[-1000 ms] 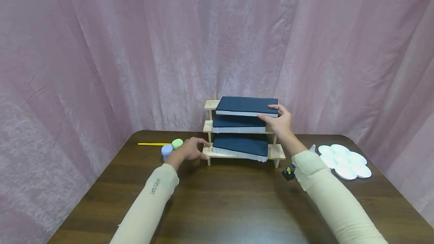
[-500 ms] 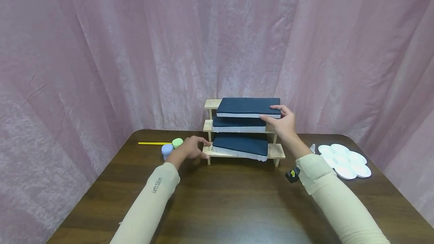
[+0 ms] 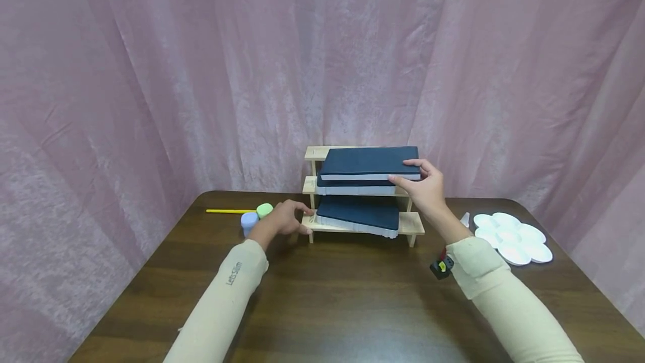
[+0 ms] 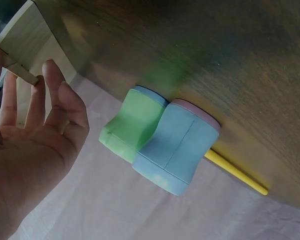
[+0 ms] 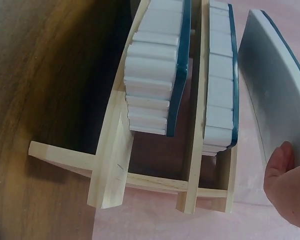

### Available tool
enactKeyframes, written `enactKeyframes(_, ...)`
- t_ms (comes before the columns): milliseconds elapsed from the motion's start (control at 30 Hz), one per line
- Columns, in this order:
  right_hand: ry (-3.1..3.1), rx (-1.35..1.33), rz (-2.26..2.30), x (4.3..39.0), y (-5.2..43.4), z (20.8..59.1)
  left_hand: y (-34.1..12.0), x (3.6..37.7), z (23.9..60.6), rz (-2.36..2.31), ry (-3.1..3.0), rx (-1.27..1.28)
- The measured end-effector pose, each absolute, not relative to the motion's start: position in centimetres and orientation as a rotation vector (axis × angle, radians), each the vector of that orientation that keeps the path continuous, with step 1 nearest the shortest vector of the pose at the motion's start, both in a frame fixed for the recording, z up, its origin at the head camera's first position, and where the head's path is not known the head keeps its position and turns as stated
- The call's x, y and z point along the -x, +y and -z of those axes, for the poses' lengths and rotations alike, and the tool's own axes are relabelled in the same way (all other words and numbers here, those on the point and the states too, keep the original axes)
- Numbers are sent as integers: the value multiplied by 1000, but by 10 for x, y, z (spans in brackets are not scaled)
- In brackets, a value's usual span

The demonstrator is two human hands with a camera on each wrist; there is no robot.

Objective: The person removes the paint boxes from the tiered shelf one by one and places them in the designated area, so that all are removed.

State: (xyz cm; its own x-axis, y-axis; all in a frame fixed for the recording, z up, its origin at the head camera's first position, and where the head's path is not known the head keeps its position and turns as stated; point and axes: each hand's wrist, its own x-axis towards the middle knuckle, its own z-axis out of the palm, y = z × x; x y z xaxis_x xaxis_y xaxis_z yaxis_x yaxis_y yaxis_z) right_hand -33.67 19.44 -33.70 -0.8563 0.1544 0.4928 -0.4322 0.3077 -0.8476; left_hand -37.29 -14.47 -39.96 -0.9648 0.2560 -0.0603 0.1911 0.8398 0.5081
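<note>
My right hand (image 3: 425, 188) pinches the right end of a flat box with a dark blue top and white sides (image 3: 370, 161), thumb in front and fingers on top. In the right wrist view its pale underside (image 5: 275, 95) shows, tilted and apart from the shelves. Two similar boxes with ridged white sides lie on the wooden three-step rack (image 3: 316, 153): one on the middle step (image 3: 355, 190), one set askew on the lowest (image 3: 360, 212). My left hand (image 3: 286, 219) pinches the left end of that lowest step, its fingers around the wood (image 4: 22, 72) in the left wrist view.
Left of the rack stand a green container (image 3: 264, 209) and a blue container (image 3: 248, 220), both waisted, beside a yellow stick (image 3: 229, 211). On the right lie a white flower-shaped palette (image 3: 514, 240) and a small whitish piece (image 3: 465, 219). A pink curtain (image 3: 322, 55) hangs behind the table.
My right hand has drawn the box forward, slightly down and right, uncovering more of the top step and overlapping more of the middle box. My left hand keeps its place on the rack.
</note>
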Motion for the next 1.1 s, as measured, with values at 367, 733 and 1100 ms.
enactKeyframes(367, -2143, -290, -1555, 330, 203, 346, -145, 370, 398, -800, 2899, -371)
enactKeyframes(733, -2144, -342, -1583, 312, 208, 349, -144, 372, 398, -804, 2871, -332)
enactKeyframes(1100, -2122, -389, -1559, 274, 198, 332, -148, 375, 401, -813, 2878, -357)
